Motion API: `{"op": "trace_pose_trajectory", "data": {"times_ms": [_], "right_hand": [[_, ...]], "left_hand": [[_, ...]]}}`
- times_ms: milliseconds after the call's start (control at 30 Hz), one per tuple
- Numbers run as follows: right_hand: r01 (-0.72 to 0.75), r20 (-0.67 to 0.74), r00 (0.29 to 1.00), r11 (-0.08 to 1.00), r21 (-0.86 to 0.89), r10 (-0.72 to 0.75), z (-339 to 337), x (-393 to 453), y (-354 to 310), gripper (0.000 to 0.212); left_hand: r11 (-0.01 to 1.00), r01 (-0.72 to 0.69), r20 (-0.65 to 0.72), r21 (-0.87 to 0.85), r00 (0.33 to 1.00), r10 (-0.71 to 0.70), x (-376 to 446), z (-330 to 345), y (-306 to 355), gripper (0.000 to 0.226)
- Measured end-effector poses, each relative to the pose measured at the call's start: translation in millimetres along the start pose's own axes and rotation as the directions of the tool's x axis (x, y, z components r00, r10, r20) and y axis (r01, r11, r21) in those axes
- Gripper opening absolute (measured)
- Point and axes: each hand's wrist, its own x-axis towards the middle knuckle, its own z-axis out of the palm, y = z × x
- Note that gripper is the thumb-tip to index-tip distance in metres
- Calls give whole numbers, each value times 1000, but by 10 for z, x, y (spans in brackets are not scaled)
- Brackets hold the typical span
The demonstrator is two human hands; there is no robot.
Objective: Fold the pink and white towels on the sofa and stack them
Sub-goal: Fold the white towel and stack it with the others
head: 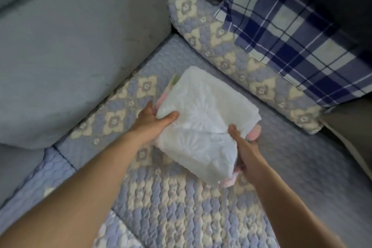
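Two towels: the white towel lies folded on top of the pink towel, both on the quilted sofa cover.
Left hand: thumb on top of the white towel's near-left corner, fingers curled under the stack, holding it.
Right hand: thumb on the white towel's near-right edge, fingers wrapped under the pink layer.
Step in hand: likely squaring and settling the stack on the seat.
Doing it well: keep both grips level, lower evenly, align the edges so no pink pokes out, then press flat before letting go.
Look: white towel thick, embossed with a flower pattern; pink shows only as slivers at the left, right and near corners.
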Motion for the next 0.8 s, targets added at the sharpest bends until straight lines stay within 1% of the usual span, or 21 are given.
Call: {"op": "trace_pose_trajectory", "data": {"times_ms": [67, 133, 200, 300, 367, 400, 433, 500, 533, 600, 633, 667, 700, 767, 800], "right_hand": [[-9, 32, 999, 1000, 1, 9, 13, 125, 27, 134], [2, 64, 998, 1000, 27, -4, -14, 274, 92, 127], [50, 95, 994, 997, 51, -54, -34, 406, 156, 114], [123, 87, 988, 992, 33, -125, -30, 599, 242, 94], [126, 111, 986, 992, 19, -127, -27, 664, 298, 78], [89, 140, 986, 996, 17, -90, -25, 661, 324, 78], [56, 172, 983, 998, 23, -59, -43, 690, 362, 82], [75, 181, 980, 995, 67, -86, -146, 728, 433, 90], [113, 183, 975, 991, 75, -125, -195, 649, 405, 89], [192, 197, 960, 980, 49, -198, -237, 361, 325, 74], [210, 204, 954, 976, 60, -218, -237, 157, 301, 66], [215, 228, 948, 975, 55, -222, -227, -64, 307, 66], [215, 254, 943, 976, 23, -214, -214, -288, 355, 75], [199, 294, 940, 978, -66, -171, -146, -754, 505, 91], [197, 328, 932, 975, -103, -153, -116, -954, 613, 95]], "left_hand": [[995, 44, 162, 85, 985, -57, 310, -137, 54, 137], [988, 37, 288, 148, 954, -79, 540, -159, 52, 138], [989, 5, 356, 151, 933, -59, 728, -104, -4, 141], [991, -31, 377, 133, 926, -21, 883, -41, 19, 140], [988, -48, 363, 149, 932, -10, 903, -20, 83, 141], [990, -51, 336, 131, 942, 4, 884, -4, 85, 141], [994, -42, 295, 102, 955, 10, 829, 16, 67, 142], [999, -28, 227, 19, 974, 23, 646, 80, -27, 143], [1000, -22, 204, -19, 979, 26, 530, 114, -91, 140], [997, -11, 166, -83, 986, 25, 174, 145, -210, 123], [995, 8, 125, -103, 992, 5, -63, 125, -284, 113], [992, 26, 84, -127, 996, -16, -321, 82, -381, 109], [987, 49, 64, -153, 997, -40, -601, 8, -506, 115], [976, 97, 28, -196, 995, -93, -1184, -191, -852, 142], [970, 109, 4, -216, 994, -111, -1464, -305, -1078, 146]]}}
